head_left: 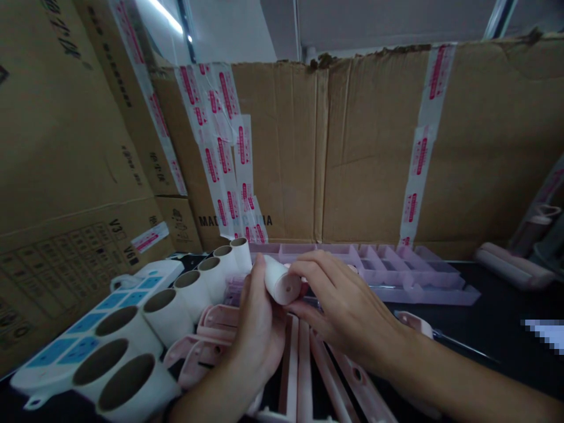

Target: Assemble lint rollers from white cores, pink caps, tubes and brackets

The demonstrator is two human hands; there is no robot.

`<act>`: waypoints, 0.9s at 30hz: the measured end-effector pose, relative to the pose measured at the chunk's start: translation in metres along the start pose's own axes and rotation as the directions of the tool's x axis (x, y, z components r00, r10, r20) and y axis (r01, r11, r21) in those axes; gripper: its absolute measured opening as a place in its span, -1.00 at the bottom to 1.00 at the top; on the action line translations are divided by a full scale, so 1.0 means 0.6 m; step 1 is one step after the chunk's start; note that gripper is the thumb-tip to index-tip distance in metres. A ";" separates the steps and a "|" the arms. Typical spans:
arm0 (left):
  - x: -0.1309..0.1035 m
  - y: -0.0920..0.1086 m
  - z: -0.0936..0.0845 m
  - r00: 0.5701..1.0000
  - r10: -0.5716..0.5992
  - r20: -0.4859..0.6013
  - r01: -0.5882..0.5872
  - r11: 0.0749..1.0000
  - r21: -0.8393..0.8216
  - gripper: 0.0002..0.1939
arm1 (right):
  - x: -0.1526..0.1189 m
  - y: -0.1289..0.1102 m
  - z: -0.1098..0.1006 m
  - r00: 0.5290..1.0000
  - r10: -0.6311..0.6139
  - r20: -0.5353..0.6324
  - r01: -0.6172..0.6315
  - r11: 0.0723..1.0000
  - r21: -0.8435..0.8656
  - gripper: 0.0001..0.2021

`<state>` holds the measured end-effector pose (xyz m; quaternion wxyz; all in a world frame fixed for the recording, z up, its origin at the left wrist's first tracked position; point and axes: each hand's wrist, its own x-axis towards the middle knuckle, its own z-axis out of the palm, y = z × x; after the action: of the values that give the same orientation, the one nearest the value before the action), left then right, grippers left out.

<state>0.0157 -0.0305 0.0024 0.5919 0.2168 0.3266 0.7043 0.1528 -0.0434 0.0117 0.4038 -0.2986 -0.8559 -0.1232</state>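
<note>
Dim indoor scene lit from above by a bright ceiling strip light [165,14] at upper left, which glares white. The dark tabletop [493,329] falls into deep shadow. Wide-angle distortion bends the cardboard boxes [66,147] near the edges, foreground detail is soft, and a pixelated patch [545,332] sits at right.

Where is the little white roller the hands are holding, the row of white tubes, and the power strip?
White roller [282,285], head view: on its round end face.
Row of white tubes [194,294], head view: on one tube's side wall.
Power strip [83,329], head view: on its blue-and-white top.
</note>
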 end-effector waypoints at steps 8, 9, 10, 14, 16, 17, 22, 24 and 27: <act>0.002 -0.002 -0.004 1.000 0.004 -0.013 -0.003 1.000 0.030 -0.76 | -0.002 -0.002 0.003 0.998 -0.005 -0.062 0.003 1.000 -0.026 -0.75; 0.002 -0.003 -0.004 1.000 0.005 -0.012 -0.005 1.000 0.030 -0.75 | -0.003 -0.002 0.004 0.999 0.001 -0.054 -0.002 1.000 -0.022 -0.72; 0.002 -0.004 -0.004 1.000 0.009 -0.010 -0.009 1.000 0.030 -0.74 | -0.003 -0.001 0.005 0.999 0.009 -0.045 -0.010 1.000 -0.015 -0.70; 0.004 -0.010 -0.007 1.000 0.031 0.001 -0.031 0.999 0.039 -0.70 | -0.001 0.005 0.004 1.000 0.025 0.009 -0.025 1.000 0.011 -0.57; 0.005 -0.014 -0.009 0.999 0.035 0.002 -0.035 0.998 0.049 -0.65 | 0.001 0.009 0.003 0.998 0.028 0.048 -0.029 0.999 0.014 -0.54; 0.006 -0.016 -0.011 0.999 0.034 0.003 -0.034 0.998 0.057 -0.61 | 0.002 0.011 0.002 0.997 0.035 0.071 -0.036 0.999 0.014 -0.55; 0.012 -0.018 -0.013 0.999 0.039 0.005 -0.040 0.994 0.098 -0.59 | 0.008 0.018 -0.006 0.981 0.105 0.161 -0.117 0.991 0.068 -0.62; 0.013 -0.015 -0.011 0.999 0.054 -0.002 -0.054 0.993 0.104 -0.63 | 0.010 0.018 -0.013 0.976 0.133 0.172 -0.158 0.978 0.136 -0.63; 0.012 -0.011 -0.008 0.996 0.090 -0.018 -0.088 0.991 0.106 -0.62 | 0.012 0.013 -0.024 0.972 0.101 0.210 -0.153 0.957 0.248 -0.66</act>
<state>0.0156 -0.0235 -0.0064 0.5441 0.2539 0.3598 0.7142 0.1631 -0.0409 0.0262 0.3610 -0.3077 -0.8791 0.0474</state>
